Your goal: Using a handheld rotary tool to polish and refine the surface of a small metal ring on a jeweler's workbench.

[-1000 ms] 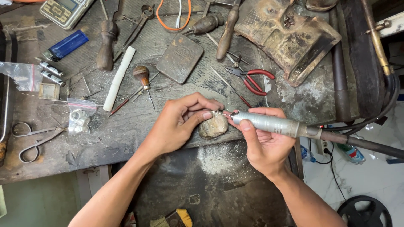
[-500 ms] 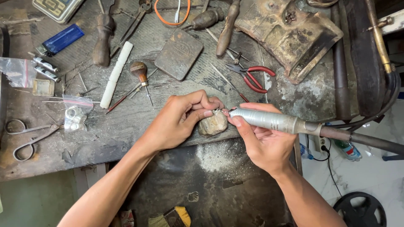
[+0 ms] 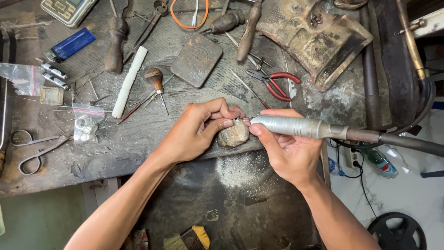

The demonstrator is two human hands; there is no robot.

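My left hand pinches a tiny metal piece on the worn wooden peg; my right hand grips the silver rotary handpiece.

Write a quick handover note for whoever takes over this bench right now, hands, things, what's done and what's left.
Left hand: pinches a small metal piece at the bench peg.
Right hand: grips the rotary handpiece, tip at the piece.
Pliers and graver lie behind on the bench.
Done: piece braced, tool applied.
Left: how much working remains cannot be told; the piece is too small to see.
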